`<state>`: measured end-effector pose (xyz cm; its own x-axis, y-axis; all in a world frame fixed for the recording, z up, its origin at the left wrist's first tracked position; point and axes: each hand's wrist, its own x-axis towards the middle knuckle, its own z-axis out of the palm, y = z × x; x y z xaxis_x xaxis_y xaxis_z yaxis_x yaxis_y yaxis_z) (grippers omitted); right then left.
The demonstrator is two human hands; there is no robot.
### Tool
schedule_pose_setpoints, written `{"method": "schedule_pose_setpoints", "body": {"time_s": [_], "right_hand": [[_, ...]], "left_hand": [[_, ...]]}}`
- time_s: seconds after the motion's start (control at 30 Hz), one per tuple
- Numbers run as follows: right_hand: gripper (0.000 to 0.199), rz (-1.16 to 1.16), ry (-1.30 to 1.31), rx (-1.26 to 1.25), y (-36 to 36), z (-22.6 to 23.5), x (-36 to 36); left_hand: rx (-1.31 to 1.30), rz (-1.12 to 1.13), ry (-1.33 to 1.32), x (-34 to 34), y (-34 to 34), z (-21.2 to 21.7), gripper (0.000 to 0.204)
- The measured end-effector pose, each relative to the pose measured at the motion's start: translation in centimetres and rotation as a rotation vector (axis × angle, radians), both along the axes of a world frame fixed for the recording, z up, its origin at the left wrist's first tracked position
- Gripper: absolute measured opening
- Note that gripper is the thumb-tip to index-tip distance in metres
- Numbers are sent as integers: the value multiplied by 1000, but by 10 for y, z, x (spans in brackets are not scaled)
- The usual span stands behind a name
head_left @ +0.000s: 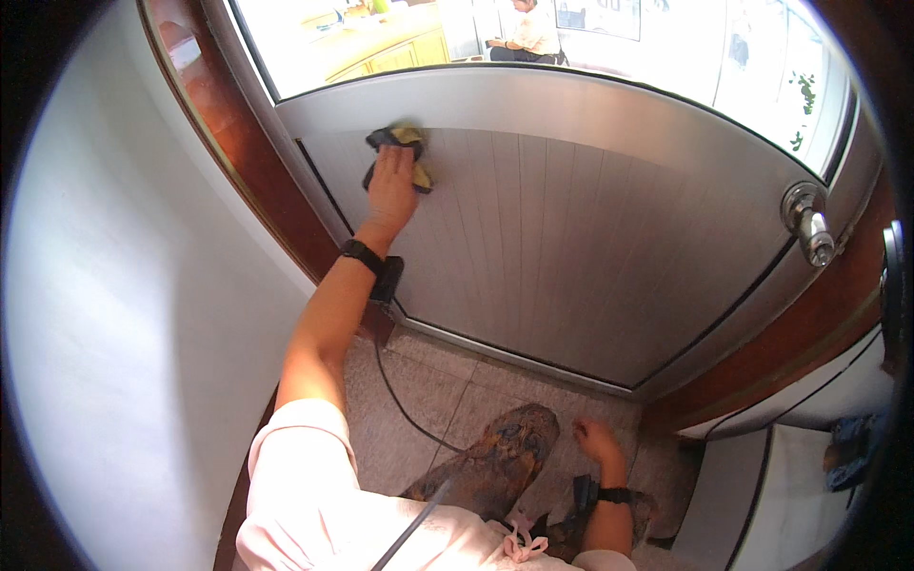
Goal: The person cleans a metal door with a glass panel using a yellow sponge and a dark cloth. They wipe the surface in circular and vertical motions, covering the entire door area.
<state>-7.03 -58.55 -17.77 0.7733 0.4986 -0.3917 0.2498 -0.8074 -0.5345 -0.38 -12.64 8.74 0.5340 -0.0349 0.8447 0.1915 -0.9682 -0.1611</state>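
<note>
My left hand (pixel 390 186) presses a dark and yellow cloth (pixel 405 143) flat against the upper left of a grey metal door panel (pixel 571 247). A black band sits on that wrist, with a cable hanging down from it. My right hand (pixel 597 441) hangs low near my knee, fingers loosely curled, holding nothing. It also wears a black wrist strap.
A round metal door knob (pixel 807 224) sticks out at the door's right edge. Above the panel is a glass pane (pixel 666 48); a person sits beyond it. A white wall (pixel 124 314) stands to my left, a brown wooden frame (pixel 257 171) surrounds the door, and tiled floor (pixel 428 400) lies below.
</note>
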Motion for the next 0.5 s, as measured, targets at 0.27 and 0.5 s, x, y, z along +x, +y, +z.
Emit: {"method": "schedule_pose_setpoints", "body": {"time_s": [0.27, 0.5], "right_hand": [[31, 56, 8, 24, 5, 10, -8], [31, 50, 20, 65, 5, 8, -6]], "left_hand": [[-90, -116, -80, 20, -50, -15, 54], [-165, -40, -152, 12, -11, -7, 55]]}}
